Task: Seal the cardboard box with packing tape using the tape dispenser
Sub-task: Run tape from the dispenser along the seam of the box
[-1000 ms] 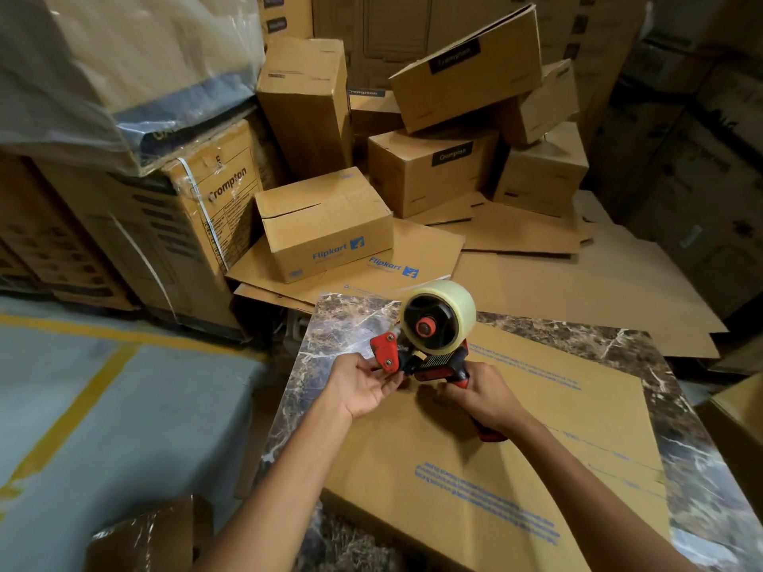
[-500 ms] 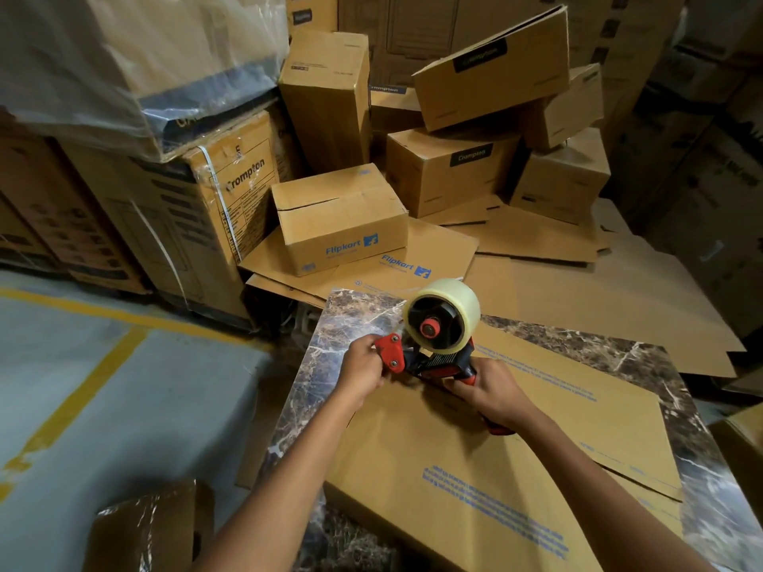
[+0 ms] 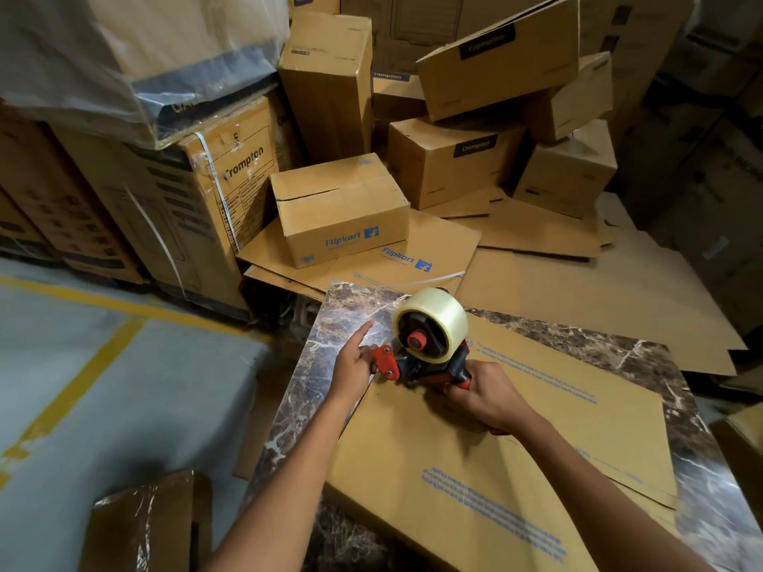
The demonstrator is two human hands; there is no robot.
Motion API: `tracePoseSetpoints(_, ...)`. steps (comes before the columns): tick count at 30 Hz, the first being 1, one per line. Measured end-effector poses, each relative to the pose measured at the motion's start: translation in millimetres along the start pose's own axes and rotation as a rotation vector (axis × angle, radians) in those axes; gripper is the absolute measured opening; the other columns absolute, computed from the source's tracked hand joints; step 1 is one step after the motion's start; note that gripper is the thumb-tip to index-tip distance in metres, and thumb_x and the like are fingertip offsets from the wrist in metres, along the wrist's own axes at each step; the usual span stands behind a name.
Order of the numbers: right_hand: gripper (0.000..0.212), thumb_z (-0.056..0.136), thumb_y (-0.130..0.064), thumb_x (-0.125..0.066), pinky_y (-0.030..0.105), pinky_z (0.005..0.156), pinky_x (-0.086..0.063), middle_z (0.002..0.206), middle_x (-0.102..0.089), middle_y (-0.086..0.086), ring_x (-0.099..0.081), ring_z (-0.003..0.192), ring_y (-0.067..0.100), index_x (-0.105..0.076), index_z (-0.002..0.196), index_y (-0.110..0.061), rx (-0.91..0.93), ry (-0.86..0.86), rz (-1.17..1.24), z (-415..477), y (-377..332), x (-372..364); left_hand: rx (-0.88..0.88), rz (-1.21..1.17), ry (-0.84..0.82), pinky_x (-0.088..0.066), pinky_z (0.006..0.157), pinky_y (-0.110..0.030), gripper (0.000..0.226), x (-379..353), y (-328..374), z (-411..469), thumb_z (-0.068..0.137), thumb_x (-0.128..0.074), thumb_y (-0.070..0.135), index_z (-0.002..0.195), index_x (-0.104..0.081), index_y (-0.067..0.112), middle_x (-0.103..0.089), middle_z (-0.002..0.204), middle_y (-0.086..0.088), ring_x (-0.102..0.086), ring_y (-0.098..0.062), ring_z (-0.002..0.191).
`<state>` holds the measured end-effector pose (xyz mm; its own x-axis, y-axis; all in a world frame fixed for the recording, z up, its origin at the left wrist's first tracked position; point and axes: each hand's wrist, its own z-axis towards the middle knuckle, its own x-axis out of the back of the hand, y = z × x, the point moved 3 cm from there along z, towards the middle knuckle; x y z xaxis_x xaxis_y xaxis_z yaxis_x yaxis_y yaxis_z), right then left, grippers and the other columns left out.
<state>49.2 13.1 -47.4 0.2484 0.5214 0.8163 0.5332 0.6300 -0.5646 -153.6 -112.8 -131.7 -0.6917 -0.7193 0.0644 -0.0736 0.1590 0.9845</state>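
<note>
A red and black tape dispenser (image 3: 417, 361) with a roll of clear tape (image 3: 435, 322) stands over the far left corner of a flattened cardboard box (image 3: 475, 468) with blue print. My right hand (image 3: 485, 392) is closed around the dispenser's handle. My left hand (image 3: 355, 359) touches the red front plate of the dispenser, its index finger stretched out toward the far left. The box lies flat on a marble-patterned table (image 3: 330, 324).
A Flipkart box (image 3: 342, 208) sits on flat cardboard sheets (image 3: 557, 291) beyond the table. Crompton cartons (image 3: 454, 163) are piled behind and to the left. Grey floor with yellow lines (image 3: 82, 386) lies at left. A wrapped box (image 3: 144, 526) stands at bottom left.
My left hand opened from a grip on the dispenser's front to a touch with the index finger pointing out. The view shifted slightly; the dispenser stayed at the box's far left corner.
</note>
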Motion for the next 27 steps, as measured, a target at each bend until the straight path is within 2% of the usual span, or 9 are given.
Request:
tracePoseSetpoints(3, 0.033, 0.076, -0.042, -0.061, 0.036, 0.051, -0.034, 0.064, -0.060, 0.008, -0.046, 0.054, 0.017, -0.054, 0.072, -0.010, 0.002, -0.022, -0.034, 3, -2, -2, -0.002, -0.052, -0.025, -0.049, 0.092, -0.034, 0.058, 0, -1, -2, 0.097, -0.044, -0.007, 0.144, -0.047, 0.028, -0.057, 0.082, 0.027, -0.055, 0.001, 0.083)
tracePoseSetpoints(7, 0.030, 0.076, -0.038, -0.063, 0.039, 0.054, -0.038, 0.066, -0.060, 0.006, -0.050, 0.058, 0.021, -0.056, 0.074, -0.009, -0.001, -0.047, -0.073, 5, -1, -5, 0.044, -0.116, -0.020, -0.051, 0.096, -0.039, 0.047, -4, -4, -6, 0.098, -0.044, -0.007, 0.137, -0.053, 0.017, -0.065, 0.109, 0.005, -0.062, -0.014, 0.097)
tracePoseSetpoints(10, 0.027, 0.077, -0.034, -0.065, 0.036, 0.054, -0.034, 0.062, -0.056, 0.004, -0.045, 0.055, 0.018, -0.055, 0.072, -0.009, -0.007, -0.044, -0.081, 7, 0, -6, 0.006, 0.003, -0.062, -0.053, 0.086, -0.035, 0.032, -4, -4, -5, 0.094, -0.053, -0.004, 0.105, -0.074, 0.018, -0.074, 0.093, 0.003, -0.068, -0.011, 0.091)
tracePoseSetpoints(13, 0.026, 0.077, -0.034, -0.064, 0.034, 0.052, -0.033, 0.060, -0.055, 0.003, -0.044, 0.053, 0.016, -0.056, 0.073, -0.010, -0.002, -0.059, -0.096, 8, 1, -7, 0.057, 0.101, -0.120, -0.050, 0.069, -0.025, 0.026, -4, -1, -5, 0.089, -0.058, -0.001, 0.080, -0.074, 0.018, -0.071, 0.076, -0.002, -0.064, -0.005, 0.070)
tracePoseSetpoints(16, 0.027, 0.079, -0.037, -0.063, 0.036, 0.054, -0.037, 0.062, -0.058, 0.004, -0.051, 0.057, 0.021, -0.058, 0.076, -0.011, -0.001, -0.069, -0.102, 9, 2, -8, 0.118, 0.160, -0.096, -0.054, 0.081, -0.040, 0.016, -4, -19, 6, 0.074, -0.059, 0.020, 0.067, -0.074, 0.023, -0.071, 0.076, -0.006, -0.065, -0.020, 0.078)
tracePoseSetpoints(18, 0.031, 0.080, -0.043, -0.063, 0.037, 0.057, -0.038, 0.065, -0.060, 0.003, -0.054, 0.061, 0.022, -0.059, 0.079, -0.013, 0.011, -0.073, -0.102, 9, 2, -8, 0.175, 0.240, -0.004, -0.054, 0.088, -0.044, 0.017, -3, -30, 13, 0.074, -0.062, 0.022, 0.085, -0.075, 0.023, -0.072, 0.092, -0.006, -0.067, -0.025, 0.092)
tracePoseSetpoints(21, 0.034, 0.081, -0.047, -0.064, 0.040, 0.061, -0.042, 0.071, -0.063, 0.005, -0.055, 0.066, 0.022, -0.062, 0.083, -0.014, -0.001, -0.095, -0.065, 10, 1, -7, 0.086, 0.351, 0.198, -0.052, 0.084, -0.034, 0.029, 2, 0, -9, 0.087, -0.062, 0.003, 0.112, -0.068, 0.014, -0.068, 0.108, -0.001, -0.063, -0.019, 0.097)
tracePoseSetpoints(23, 0.028, 0.081, -0.040, -0.067, 0.038, 0.061, -0.042, 0.075, -0.064, 0.004, -0.057, 0.070, 0.023, -0.063, 0.085, -0.013, -0.020, -0.125, -0.018, 11, 0, -4, 0.003, 0.336, 0.179, -0.050, 0.082, -0.027, 0.028, 1, 9, -22, 0.088, -0.058, -0.004, 0.110, -0.069, 0.010, -0.069, 0.101, 0.000, -0.064, -0.014, 0.093)
tracePoseSetpoints(27, 0.016, 0.079, -0.030, -0.070, 0.029, 0.059, -0.041, 0.074, -0.061, 0.001, -0.055, 0.066, 0.016, -0.059, 0.078, -0.018, -0.129, -0.258, 0.016, 15, -6, -2, -0.027, 0.310, -0.029, -0.042, 0.065, -0.022, 0.032, 2, 9, -40, 0.093, -0.049, -0.005, 0.083, -0.067, 0.021, -0.067, 0.078, 0.010, -0.061, -0.009, 0.075)
